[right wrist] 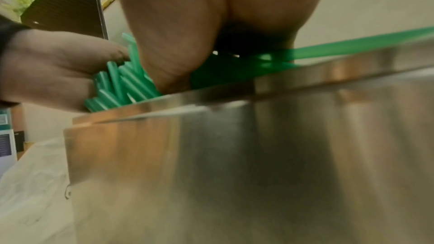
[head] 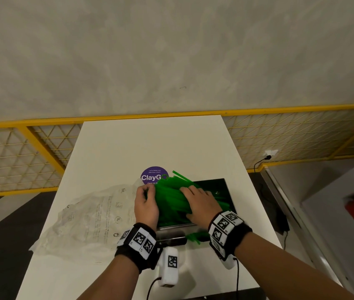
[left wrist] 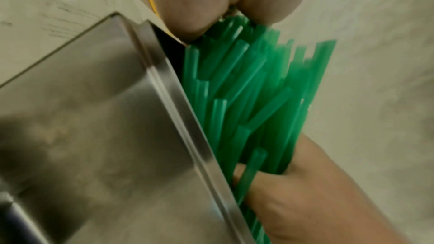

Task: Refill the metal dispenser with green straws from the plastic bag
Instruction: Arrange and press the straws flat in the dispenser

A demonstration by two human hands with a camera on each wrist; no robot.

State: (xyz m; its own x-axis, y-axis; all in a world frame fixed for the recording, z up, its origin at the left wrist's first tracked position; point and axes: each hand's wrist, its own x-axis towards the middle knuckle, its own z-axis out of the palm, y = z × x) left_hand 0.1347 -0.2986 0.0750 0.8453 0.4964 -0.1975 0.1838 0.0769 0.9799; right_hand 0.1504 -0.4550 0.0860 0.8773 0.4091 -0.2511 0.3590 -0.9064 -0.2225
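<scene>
The green straws (head: 171, 200) are held as one uneven bundle, partly lowered into the metal dispenser (head: 222, 189) beneath the grip. The bundle is clasped from above by the right hand (head: 199, 202). Its ends are cupped by the left hand (head: 145, 204). The plastic bag (head: 93, 217), apparently emptied, lies outside the left hand. Seating and levelling are judged outstanding.

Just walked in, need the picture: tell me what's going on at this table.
A person is loading a bundle of green plastic straws into the open rectangular metal dispenser. The left hand cups the bundle's left ends while the right hand grips it from above. The straws lie askew across the opening, not yet settled inside. The crumpled clear plastic bag lies beside it on the white table.
</scene>
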